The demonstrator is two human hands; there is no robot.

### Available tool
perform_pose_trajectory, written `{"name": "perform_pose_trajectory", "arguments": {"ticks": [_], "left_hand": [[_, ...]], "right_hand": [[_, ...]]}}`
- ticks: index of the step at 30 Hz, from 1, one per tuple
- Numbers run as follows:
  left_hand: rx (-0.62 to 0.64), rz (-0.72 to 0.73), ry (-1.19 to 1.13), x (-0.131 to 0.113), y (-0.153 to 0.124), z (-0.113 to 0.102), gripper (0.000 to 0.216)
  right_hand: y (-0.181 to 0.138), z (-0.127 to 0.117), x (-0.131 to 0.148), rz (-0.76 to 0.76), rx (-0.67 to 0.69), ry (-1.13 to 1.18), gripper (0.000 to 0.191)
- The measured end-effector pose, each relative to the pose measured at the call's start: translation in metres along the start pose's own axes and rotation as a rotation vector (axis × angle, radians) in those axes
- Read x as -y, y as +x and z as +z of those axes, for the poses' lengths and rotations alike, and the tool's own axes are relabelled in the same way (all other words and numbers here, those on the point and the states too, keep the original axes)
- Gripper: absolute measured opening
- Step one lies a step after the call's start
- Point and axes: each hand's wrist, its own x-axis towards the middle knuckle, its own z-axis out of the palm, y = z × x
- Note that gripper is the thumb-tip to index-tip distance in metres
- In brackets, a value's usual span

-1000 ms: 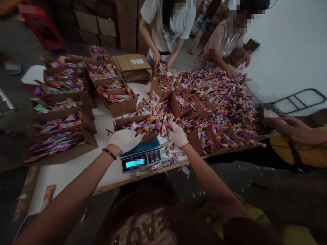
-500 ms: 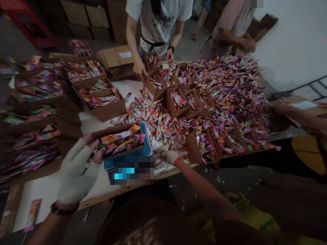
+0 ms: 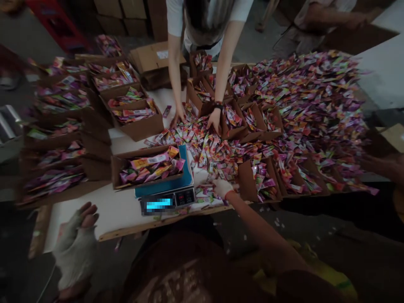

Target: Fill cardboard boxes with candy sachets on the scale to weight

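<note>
My left hand (image 3: 76,244), in a fingertip-less white glove, is off the table's front left edge. It holds nothing; its fingers are slightly bent and loosely apart. My right hand (image 3: 223,188), also gloved, reaches down into loose candy packets (image 3: 205,145) to the right of the scale. Its fingertips are blurred among the packets, so a grip cannot be made out. Between my hands, a cardboard box (image 3: 116,173) filled with colourful packets rests on the blue platform of a digital scale (image 3: 187,168). The scale's lit display faces me.
Rows of filled boxes (image 3: 139,128) stand at the left. More boxes (image 3: 248,181) stand right of my right hand, beside a large packet heap (image 3: 315,101). Opposite, a co-worker's two hands (image 3: 214,120) reach into the loose packets. Another person holds cardboard (image 3: 362,38) at the back right.
My left hand has let go of the box on the scale and drawn back toward me. My right hand stays among the packets. The co-worker opposite has leaned in, both hands reaching to the pile.
</note>
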Motion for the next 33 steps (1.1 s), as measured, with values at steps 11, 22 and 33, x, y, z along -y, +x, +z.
{"name": "perform_pose_trajectory", "arguments": {"ticks": [11, 22, 33], "left_hand": [[0.066, -0.038, -0.114, 0.002, 0.010, 0.012, 0.049], [0.114, -0.126, -0.303, 0.012, 0.010, 0.016, 0.057], [0.106, -0.343, -0.238, 0.039, -0.023, 0.008, 0.076]], "right_hand": [[-0.066, -0.070, -0.005, -0.027, -0.204, 0.167, 0.052], [-0.094, -0.216, 0.204, -0.641, -0.434, -0.161, 0.037], [-0.072, -0.158, 0.091, -0.372, -0.541, 0.301, 0.047]]}}
